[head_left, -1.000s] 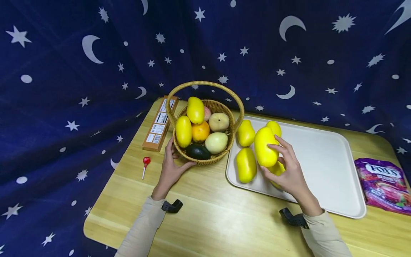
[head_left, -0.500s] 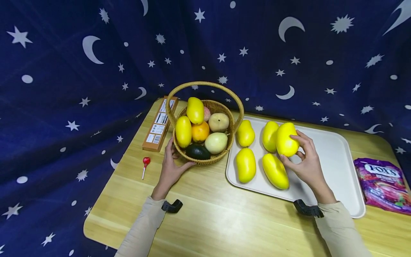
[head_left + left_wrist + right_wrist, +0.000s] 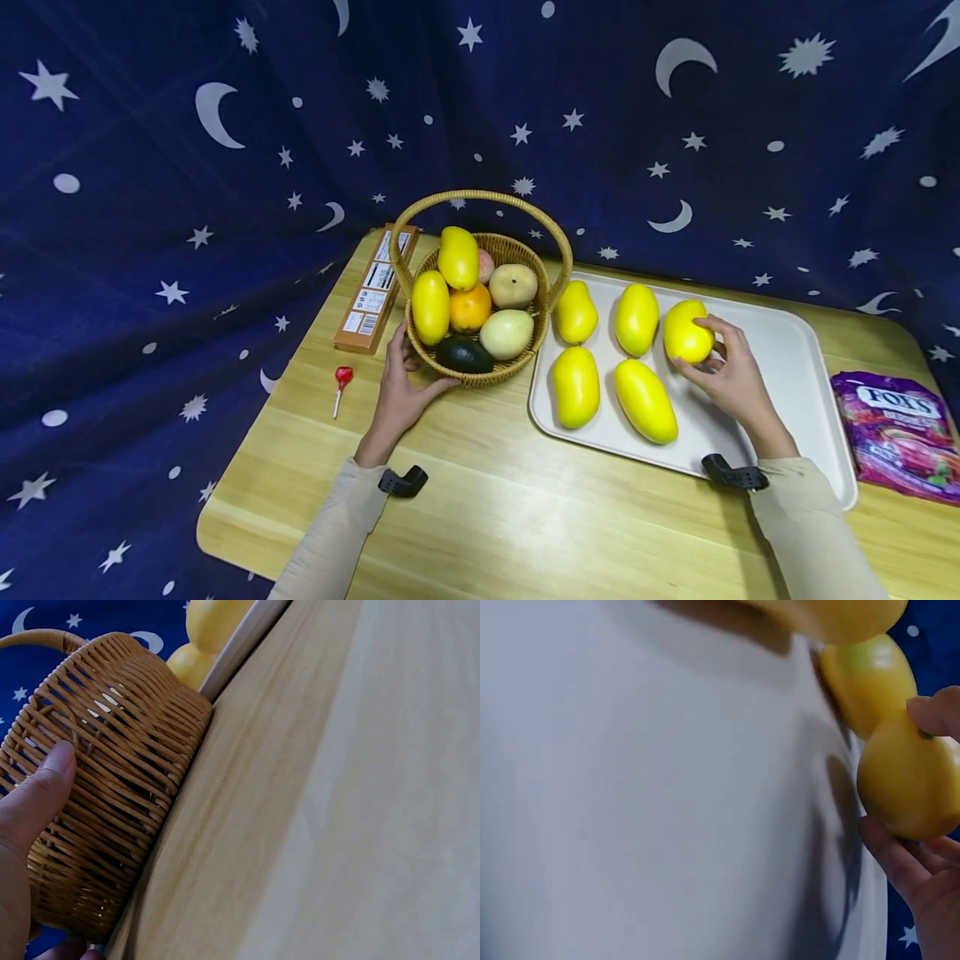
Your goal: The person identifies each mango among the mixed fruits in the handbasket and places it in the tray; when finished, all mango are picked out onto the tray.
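My right hand (image 3: pixel 735 375) pinches a yellow mango (image 3: pixel 681 335) between thumb and fingers, at the back middle of the white tray (image 3: pixel 780 375). The right wrist view has this mango (image 3: pixel 900 780) low near the tray surface, thumb on one side and fingers on the other. Two rows of mangoes, among them a front one (image 3: pixel 646 402), lie to its left. My left hand (image 3: pixel 397 404) holds the side of a wicker basket (image 3: pixel 120 765), its thumb pressed on the weave and its other fingers partly hidden. Inside the basket are two mangoes (image 3: pixel 431 307), an orange (image 3: pixel 470 308) and an avocado (image 3: pixel 463 355).
Other fruit, including a pale round one (image 3: pixel 513 286), fills the basket below its tall handle (image 3: pixel 480 194). Left of it lie a long box (image 3: pixel 375 292) and a red lollipop (image 3: pixel 343 377). A purple candy bag (image 3: pixel 896 433) sits right of the tray. A starry curtain hangs behind.
My right hand has carried its mango rightward from above the other mangoes and lowered it toward the tray, right of the back row. My left hand and the basket have stayed put.
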The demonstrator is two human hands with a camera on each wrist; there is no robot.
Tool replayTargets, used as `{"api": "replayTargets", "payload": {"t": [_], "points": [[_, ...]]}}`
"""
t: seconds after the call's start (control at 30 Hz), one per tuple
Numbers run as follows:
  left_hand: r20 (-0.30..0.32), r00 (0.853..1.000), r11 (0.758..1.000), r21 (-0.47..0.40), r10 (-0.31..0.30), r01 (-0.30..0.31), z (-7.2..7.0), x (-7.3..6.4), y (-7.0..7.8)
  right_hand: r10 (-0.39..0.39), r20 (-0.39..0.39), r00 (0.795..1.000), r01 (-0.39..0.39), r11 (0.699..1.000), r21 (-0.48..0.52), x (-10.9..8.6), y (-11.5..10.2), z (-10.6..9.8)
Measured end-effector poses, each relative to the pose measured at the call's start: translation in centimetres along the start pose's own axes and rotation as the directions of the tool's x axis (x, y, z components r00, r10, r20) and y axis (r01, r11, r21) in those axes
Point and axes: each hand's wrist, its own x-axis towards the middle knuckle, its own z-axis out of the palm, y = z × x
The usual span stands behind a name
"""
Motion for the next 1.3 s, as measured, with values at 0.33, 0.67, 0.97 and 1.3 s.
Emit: {"api": "replayTargets", "payload": {"t": [0.33, 0.67, 0.97, 1.3], "points": [[-0.005, 1.0, 1.0, 0.001, 0.004, -0.004, 0.0, 0.0, 0.2, 0.111, 0.07, 0.991, -0.107, 0.992, -0.06, 0.0, 0.9, -0.3], [-0.004, 1.0, 1.0, -0.009, 0.006, -0.006, 0.0, 0.1, 0.1, 0.047, 0.026, 0.999, -0.042, 0.985, -0.167, -0.4, 1.4, -0.2], [-0.003, 1.0, 1.0, -0.004, 0.01, -0.01, -0.1, 0.0, 0.1, 0.018, 0.0, 1.0, -0.018, 0.978, -0.206, -0.5, 1.1, -0.2], [-0.001, 1.0, 1.0, -0.005, 0.002, -0.002, 0.0, 0.0, 0.0, -0.267, -0.106, 0.958, 0.249, 0.955, -0.16, -0.4, -4.0, 0.8]]}}
